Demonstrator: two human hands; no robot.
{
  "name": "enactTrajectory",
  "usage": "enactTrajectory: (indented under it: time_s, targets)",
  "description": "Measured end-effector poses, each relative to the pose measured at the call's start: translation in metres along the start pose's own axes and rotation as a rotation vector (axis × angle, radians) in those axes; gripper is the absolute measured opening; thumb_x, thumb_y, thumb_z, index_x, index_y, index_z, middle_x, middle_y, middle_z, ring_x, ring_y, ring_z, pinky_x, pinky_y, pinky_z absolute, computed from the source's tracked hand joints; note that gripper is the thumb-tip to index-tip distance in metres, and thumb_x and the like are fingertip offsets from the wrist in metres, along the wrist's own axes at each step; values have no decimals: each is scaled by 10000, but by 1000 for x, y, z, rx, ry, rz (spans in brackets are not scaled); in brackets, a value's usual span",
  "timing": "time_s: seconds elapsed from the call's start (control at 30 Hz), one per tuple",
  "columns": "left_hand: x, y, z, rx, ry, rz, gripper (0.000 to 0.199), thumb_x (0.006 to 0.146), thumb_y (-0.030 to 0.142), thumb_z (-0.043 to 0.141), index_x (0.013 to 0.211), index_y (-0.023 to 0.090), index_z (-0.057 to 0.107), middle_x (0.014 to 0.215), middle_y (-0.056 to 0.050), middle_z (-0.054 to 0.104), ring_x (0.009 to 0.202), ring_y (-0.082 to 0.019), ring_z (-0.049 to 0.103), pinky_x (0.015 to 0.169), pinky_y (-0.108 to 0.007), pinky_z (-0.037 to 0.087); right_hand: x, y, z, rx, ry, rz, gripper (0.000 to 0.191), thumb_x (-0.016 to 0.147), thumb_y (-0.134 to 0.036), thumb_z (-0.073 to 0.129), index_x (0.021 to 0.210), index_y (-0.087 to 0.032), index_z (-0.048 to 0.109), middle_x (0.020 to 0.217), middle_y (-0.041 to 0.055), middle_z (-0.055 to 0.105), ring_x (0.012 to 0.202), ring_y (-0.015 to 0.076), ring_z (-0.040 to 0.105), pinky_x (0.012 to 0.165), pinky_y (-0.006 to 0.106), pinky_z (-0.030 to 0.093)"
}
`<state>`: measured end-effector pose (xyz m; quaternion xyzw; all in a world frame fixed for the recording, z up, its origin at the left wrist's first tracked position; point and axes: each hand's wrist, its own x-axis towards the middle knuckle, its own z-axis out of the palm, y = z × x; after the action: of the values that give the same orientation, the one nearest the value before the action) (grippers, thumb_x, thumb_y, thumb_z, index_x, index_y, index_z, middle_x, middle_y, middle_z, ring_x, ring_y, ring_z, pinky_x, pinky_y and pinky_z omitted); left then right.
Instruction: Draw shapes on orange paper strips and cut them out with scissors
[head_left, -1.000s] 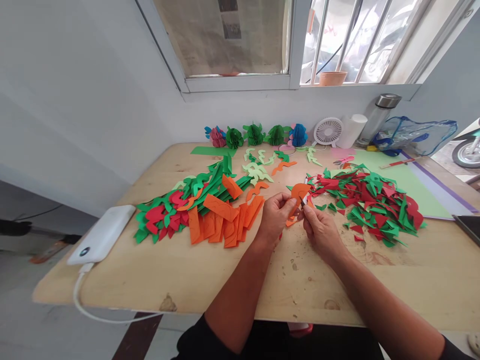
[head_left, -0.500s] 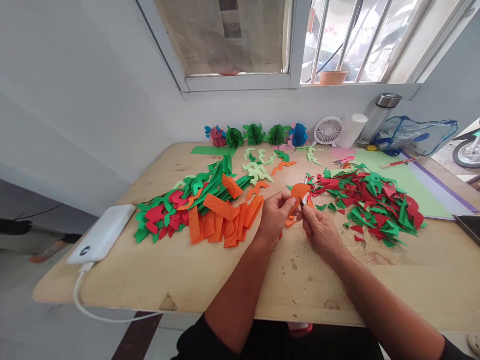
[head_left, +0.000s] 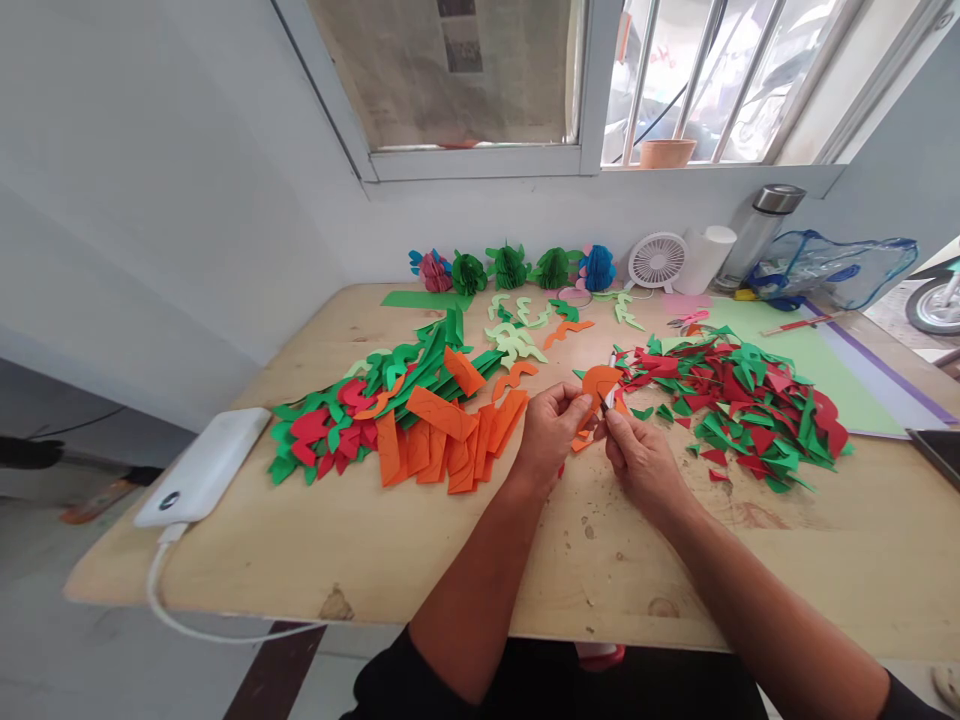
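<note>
My left hand [head_left: 556, 425] pinches a curved orange paper piece [head_left: 600, 380] between thumb and fingers, above the table. My right hand [head_left: 639, 458] is closed around a thin dark-tipped tool [head_left: 603, 404], its tip against the paper's lower right edge. The fingers hide most of this tool, so its kind is unclear. Just behind, a slim white pen-like item [head_left: 611, 368] points away from me. A small orange scrap [head_left: 580, 441] lies below the hands. To the left are folded orange paper strips [head_left: 442, 415], some with drawn curved lines.
Red and green cut-outs [head_left: 322, 435] lie left; a heap of paper scraps [head_left: 750, 400] lies right. Honeycomb paper figures [head_left: 510, 268], a small fan [head_left: 658, 262] and a glass bottle [head_left: 761, 235] line the wall. A power bank [head_left: 202, 468] with a cable sits at the left edge.
The view has shifted very slightly. Both hands, the orange paper and the tool stay in nearly the same place.
</note>
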<state>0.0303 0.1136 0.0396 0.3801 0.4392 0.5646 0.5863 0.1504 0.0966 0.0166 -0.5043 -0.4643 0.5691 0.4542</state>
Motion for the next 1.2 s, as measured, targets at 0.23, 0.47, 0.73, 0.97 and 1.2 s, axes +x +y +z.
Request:
enactTrajectory:
  time_s: [0.23, 0.47, 0.73, 0.97, 1.2]
  targets:
    - [0, 0, 0, -14, -6, -3, 180, 665, 303, 675, 641, 164, 564, 582, 29, 564, 556, -104, 552, 595, -240, 449, 0, -1, 0, -7, 3, -1, 534, 726, -716, 568, 680, -184, 560, 395, -98, 308, 358, 58, 196, 351, 222, 123]
    - [1, -2, -1, -19, -10, -3, 188, 668, 307, 676, 647, 165, 555, 580, 34, 556, 552, -103, 549, 591, -242, 450, -1, -4, 1, -9, 6, 5, 544, 710, -729, 572, 684, -186, 556, 395, -102, 302, 357, 60, 193, 350, 225, 121]
    - [0, 0, 0, -20, 2, -6, 188, 656, 306, 681, 632, 163, 561, 589, 33, 560, 554, -99, 555, 587, -232, 445, 0, -2, 1, -26, 5, -24, 543, 724, -729, 559, 662, -190, 551, 391, -95, 301, 362, 64, 190, 361, 231, 118]
    - [1, -2, 0, -32, 5, -7, 194, 644, 313, 691, 630, 167, 564, 577, 32, 565, 542, -102, 558, 579, -235, 450, 0, -2, 0, -58, 5, -31, 548, 732, -738, 540, 643, -197, 543, 400, -90, 297, 361, 67, 198, 357, 233, 124]
    - [0, -1, 0, -24, 0, 1, 189, 656, 309, 684, 637, 163, 565, 584, 34, 561, 550, -103, 567, 588, -235, 454, 0, -3, 0, -61, 10, -32, 548, 732, -734, 548, 648, -193, 546, 401, -92, 297, 362, 64, 197, 355, 228, 126]
